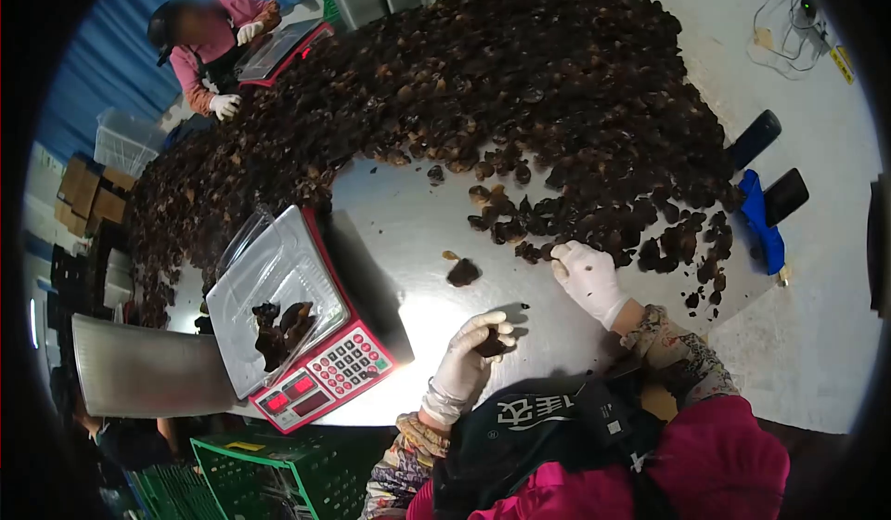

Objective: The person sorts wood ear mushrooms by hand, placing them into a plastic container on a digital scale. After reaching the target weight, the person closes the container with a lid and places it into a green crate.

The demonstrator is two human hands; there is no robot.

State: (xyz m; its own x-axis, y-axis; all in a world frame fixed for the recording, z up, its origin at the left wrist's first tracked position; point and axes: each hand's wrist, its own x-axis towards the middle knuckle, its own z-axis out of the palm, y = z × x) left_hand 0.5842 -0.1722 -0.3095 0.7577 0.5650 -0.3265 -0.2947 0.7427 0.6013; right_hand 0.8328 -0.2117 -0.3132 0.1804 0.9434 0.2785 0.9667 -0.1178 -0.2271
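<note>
My left hand point(464, 364), in a white glove, is closed around a dark brown wood ear mushroom point(492, 342) above the metal table. My right hand point(588, 283), also gloved, rests at the near edge of the heap of wood ear mushrooms point(520, 74). Its fingers are bent down against the pieces there, and whatever lies between the fingertips is hidden. One loose mushroom point(462, 273) lies on the table between my hands and the scale. To the left, a clear plastic tray point(320, 320) with a few mushrooms point(281, 334) sits on the red scale point(345, 371).
A stack of clear trays point(148, 367) stands left of the scale, above green crates point(269, 474). Two dark phones point(787, 197) and a blue object point(763, 227) lie at the right. Across the heap, a gloved co-worker point(209, 56) is beside another scale point(278, 54).
</note>
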